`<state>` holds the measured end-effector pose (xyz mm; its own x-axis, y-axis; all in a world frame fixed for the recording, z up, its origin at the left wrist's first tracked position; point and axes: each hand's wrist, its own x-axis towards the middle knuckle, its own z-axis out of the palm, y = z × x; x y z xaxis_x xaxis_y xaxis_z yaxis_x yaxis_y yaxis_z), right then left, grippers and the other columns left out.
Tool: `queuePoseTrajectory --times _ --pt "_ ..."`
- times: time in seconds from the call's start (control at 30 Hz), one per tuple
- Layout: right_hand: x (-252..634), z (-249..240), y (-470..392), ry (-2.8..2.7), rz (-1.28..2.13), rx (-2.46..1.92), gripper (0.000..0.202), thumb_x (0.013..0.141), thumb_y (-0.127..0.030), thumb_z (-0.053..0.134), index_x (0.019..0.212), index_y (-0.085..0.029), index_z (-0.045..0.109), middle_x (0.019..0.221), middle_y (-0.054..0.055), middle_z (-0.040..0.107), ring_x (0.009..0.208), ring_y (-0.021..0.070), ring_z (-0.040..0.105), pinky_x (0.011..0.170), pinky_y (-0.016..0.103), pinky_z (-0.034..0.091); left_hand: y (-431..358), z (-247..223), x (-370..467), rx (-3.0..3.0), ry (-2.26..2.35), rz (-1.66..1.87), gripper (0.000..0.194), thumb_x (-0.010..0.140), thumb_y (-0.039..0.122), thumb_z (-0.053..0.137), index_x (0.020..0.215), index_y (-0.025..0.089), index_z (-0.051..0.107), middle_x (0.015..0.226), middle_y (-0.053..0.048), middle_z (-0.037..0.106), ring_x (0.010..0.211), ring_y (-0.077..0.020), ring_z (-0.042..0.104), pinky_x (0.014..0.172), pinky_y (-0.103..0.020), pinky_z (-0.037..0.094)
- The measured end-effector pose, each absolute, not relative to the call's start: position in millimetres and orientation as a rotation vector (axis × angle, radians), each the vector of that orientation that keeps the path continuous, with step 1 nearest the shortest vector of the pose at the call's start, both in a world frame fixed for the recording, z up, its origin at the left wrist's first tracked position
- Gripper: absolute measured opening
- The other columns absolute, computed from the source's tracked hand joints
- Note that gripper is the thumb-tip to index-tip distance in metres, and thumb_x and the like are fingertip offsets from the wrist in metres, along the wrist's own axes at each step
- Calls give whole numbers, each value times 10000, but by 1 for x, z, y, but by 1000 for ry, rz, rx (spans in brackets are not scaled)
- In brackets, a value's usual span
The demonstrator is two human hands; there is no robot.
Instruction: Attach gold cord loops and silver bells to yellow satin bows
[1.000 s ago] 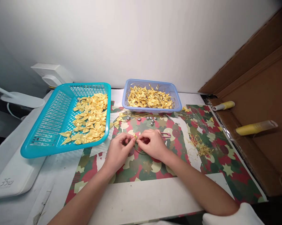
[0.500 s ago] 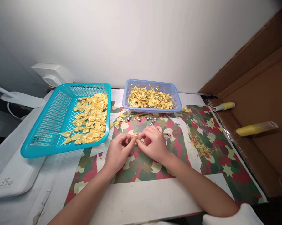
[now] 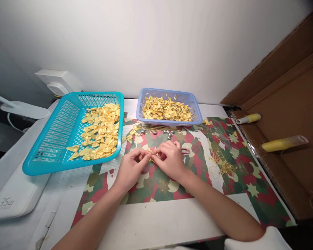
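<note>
My left hand point(image 3: 133, 166) and my right hand point(image 3: 170, 160) meet over the patterned sheet, thumbs and forefingers pinched together at the tips. Between them a bit of a yellow ribbon bow point(image 3: 151, 159) shows; the fingers hide most of it. A pink looped handle point(image 3: 185, 151) sticks out beyond my right hand, its other end covered; whether the hand touches it I cannot tell. Just past the fingers lie several small silver bells point(image 3: 169, 134) and a bundle of thin gold cords point(image 3: 161, 127). Loose yellow bows point(image 3: 131, 133) rest to their left.
At left a turquoise basket point(image 3: 45, 146) holds yellow bows, overhanging a white power bank point(image 3: 18, 201). A blue basket point(image 3: 169, 122) with corded bows stands against the wall. Gold cord scraps point(image 3: 225, 166) lie at right, near a cardboard wall point(image 3: 289, 104) with two yellow tubes point(image 3: 283, 143) sticking out.
The fingertips have shifted very slightly against each other around the bow. Everything else stays where it was.
</note>
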<state>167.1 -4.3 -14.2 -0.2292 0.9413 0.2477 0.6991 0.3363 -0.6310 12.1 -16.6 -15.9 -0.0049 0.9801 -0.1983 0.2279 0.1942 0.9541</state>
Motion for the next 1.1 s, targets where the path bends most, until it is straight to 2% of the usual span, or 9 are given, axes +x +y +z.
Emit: queuePoseTrajectory --times 0.17,0.4,0.7,0.9,1.1 --pt "166 -16 -5 -2025 490 -1431 150 824 -228 655 676 -206 653 663 -25 637 700 138 516 819 345 244 -17 -17 11 1217 1439 895 258 747 415 660 736 158 673 573 59 367 480 -84 391 419 -196 361" --pt "167 -17 -5 -2107 463 -1416 163 855 -217 591 695 -194 616 691 -14 632 732 145 514 817 346 232 -16 -17 11 1266 1460 883 271 756 419 645 714 152 665 573 45 415 484 -89 404 421 -201 357" --pt "170 -4 -2 -2033 832 -1472 104 817 -190 630 724 -193 584 761 -23 629 764 143 551 761 317 262 -17 -23 9 1357 1470 894 238 788 395 623 746 165 668 602 50 408 514 -93 399 460 -209 376" --pt "172 -1 0 -1959 1044 -1459 105 822 -184 598 719 -194 578 768 -23 603 698 128 545 726 296 333 -18 -24 10 1540 1529 880 216 808 371 595 740 180 670 613 35 461 546 -116 439 501 -232 364" --pt "176 2 3 -1949 1153 -1447 91 851 -198 553 762 -196 567 787 -20 592 667 115 526 656 267 344 -18 -20 11 1733 1594 854 172 811 304 574 704 189 643 592 35 454 572 -134 452 537 -252 336"
